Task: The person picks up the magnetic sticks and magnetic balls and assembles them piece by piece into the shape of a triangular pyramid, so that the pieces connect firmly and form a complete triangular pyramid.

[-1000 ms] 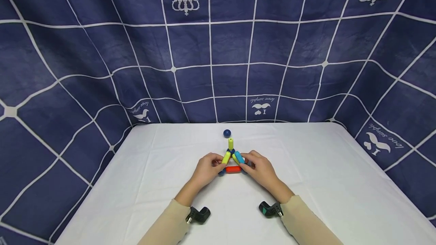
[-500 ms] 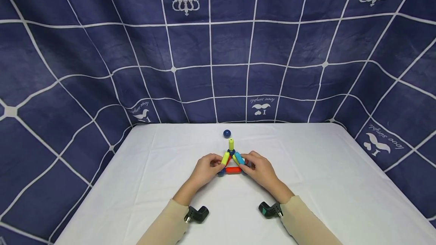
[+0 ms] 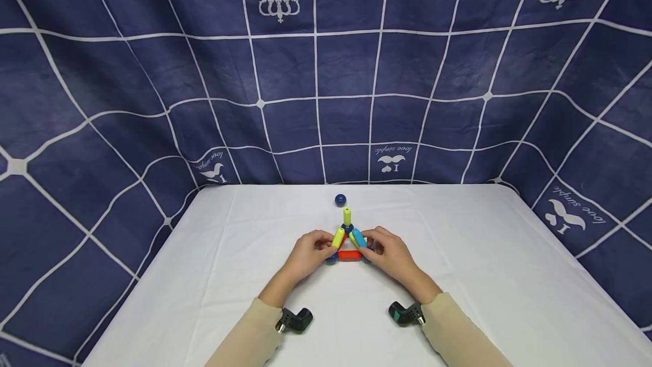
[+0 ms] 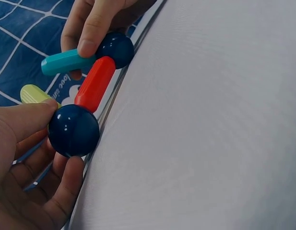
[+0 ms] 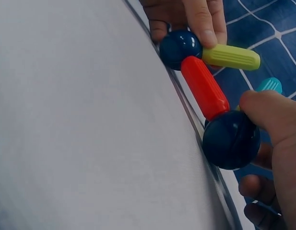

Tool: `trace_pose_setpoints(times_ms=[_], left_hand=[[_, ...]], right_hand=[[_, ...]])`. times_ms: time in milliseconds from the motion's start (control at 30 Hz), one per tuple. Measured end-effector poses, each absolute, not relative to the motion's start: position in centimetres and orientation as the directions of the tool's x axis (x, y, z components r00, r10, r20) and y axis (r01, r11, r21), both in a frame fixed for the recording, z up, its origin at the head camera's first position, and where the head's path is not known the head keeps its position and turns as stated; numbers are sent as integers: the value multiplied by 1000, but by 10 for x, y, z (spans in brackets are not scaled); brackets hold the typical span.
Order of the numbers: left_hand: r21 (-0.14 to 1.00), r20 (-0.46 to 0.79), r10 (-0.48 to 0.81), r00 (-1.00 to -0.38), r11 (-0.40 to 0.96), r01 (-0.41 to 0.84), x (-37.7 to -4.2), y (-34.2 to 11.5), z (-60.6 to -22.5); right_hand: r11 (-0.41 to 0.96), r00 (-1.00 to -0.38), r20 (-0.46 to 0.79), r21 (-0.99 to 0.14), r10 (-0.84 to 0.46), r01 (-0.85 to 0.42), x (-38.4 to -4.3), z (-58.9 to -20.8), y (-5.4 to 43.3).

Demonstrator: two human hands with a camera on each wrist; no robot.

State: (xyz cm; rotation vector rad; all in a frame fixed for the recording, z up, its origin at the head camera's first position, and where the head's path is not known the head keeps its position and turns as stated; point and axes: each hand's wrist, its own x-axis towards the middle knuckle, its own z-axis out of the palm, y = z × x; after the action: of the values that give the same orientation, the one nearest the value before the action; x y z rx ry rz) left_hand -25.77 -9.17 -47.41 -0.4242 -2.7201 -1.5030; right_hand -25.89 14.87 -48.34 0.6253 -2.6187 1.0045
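Observation:
A triangular frame of toy building rods and dark blue balls stands on the white table, its red rod [image 3: 349,255] along the near side. My left hand [image 3: 308,249] pinches the yellow-green rod [image 3: 338,237] that leans up from the left corner ball [image 4: 73,130]. My right hand [image 3: 391,252] holds the light blue rod [image 3: 359,238] at the right corner ball [image 5: 231,140]. Both rods tilt inward and their upper ends stay apart. At the far corner another yellow-green rod [image 3: 347,216] rises from a ball [image 3: 347,227]. Fingers partly hide the corner balls in the head view.
Behind the frame a loose dark blue ball [image 3: 340,200] lies near the far edge of the white-covered table [image 3: 244,225]. A navy checked curtain [image 3: 346,67] hangs behind and at both sides. Each wrist wears a small black camera [image 3: 295,320].
Both hands keep their grip almost in place. The left yellow-green rod leans slightly differently than a second ago, and more of the red rod behind it shows.

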Motion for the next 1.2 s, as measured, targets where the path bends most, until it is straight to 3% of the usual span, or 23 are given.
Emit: trace_pose_setpoints(times_ms=[433, 633, 867, 1200], left_hand=[[863, 94, 226, -970, 467, 193, -258, -91, -477], [867, 90, 223, -971, 462, 187, -257, -91, -476], [869, 116, 236, -965, 447, 214, -258, -91, -476], [872, 95, 228, -969, 450, 192, -258, -93, -476]], right_hand=[[529, -944, 261, -782, -200, -329, -295, -451, 148], [485, -957, 117, -842, -267, -238, -315, -435, 135], [490, -955, 26, -854, -294, -174, -329, -432, 129], [477, -928, 25, -853, -371, -213, -331, -431, 127]])
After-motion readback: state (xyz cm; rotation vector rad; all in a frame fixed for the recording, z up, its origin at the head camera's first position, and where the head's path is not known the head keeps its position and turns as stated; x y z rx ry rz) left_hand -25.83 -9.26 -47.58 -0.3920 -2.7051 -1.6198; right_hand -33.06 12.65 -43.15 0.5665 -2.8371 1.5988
